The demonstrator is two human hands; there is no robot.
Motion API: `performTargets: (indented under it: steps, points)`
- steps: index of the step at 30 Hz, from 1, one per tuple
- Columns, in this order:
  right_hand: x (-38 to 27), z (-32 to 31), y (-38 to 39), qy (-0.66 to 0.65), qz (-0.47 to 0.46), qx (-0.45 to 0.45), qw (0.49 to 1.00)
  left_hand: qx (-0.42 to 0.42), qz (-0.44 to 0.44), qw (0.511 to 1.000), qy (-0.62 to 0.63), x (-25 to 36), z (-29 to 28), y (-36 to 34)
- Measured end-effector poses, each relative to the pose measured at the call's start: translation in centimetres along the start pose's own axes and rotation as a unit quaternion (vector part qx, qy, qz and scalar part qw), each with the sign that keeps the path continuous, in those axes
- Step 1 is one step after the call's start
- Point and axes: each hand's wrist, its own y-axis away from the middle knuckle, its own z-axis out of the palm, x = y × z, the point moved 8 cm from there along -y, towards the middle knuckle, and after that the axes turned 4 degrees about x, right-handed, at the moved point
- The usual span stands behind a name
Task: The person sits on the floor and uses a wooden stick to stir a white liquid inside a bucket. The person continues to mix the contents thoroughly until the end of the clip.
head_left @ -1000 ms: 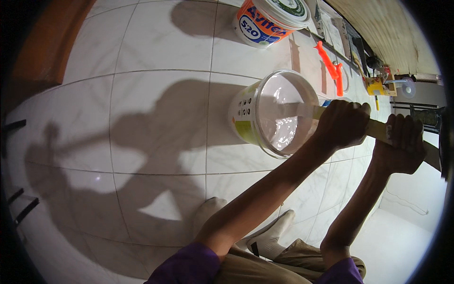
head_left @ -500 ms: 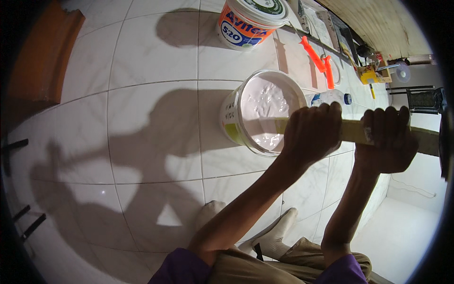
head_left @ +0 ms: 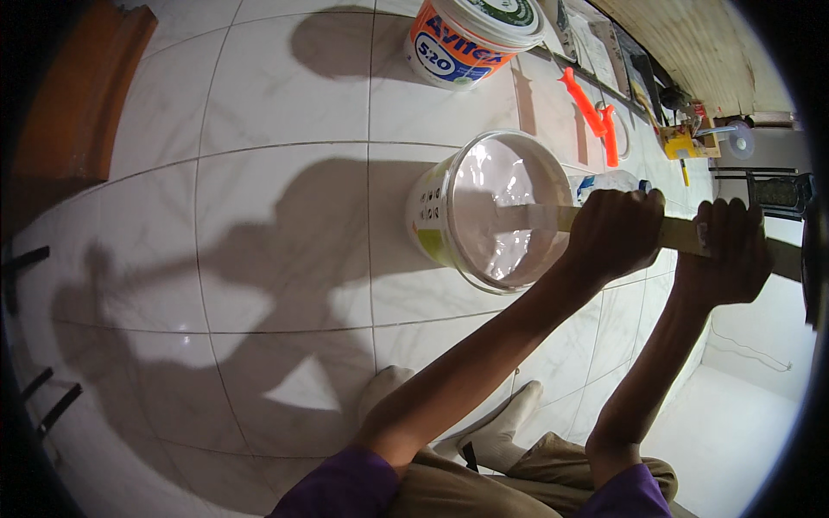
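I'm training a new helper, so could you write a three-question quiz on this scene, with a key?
1. Multiple choice: the left hand and right hand both hold the stick. Whose grip is nearer the open bucket?
A) left
B) right
C) equally near

2. True or false: the orange-and-blue bucket stands uncovered.

3. Short answer: where does the stick's far end sit?

Key:
1: A.
2: False; a lid covers it.
3: In the pale, glossy mixture inside the open bucket.
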Motion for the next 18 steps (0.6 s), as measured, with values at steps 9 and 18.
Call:
performTargets:
  steps: [9, 18]
  points:
    - [1.6, 3.3, 1.1, -0.059, 0.017, -0.030, 0.998, -0.022, -0.025, 0.996, -0.082, -0.7, -3.3, 0.2]
    - [-0.8, 1.6, 4.2, -0.041, 0.029, -0.036, 0.998, -0.041, -0.037, 0.998, -0.027, 1.5, -2.3, 3.4]
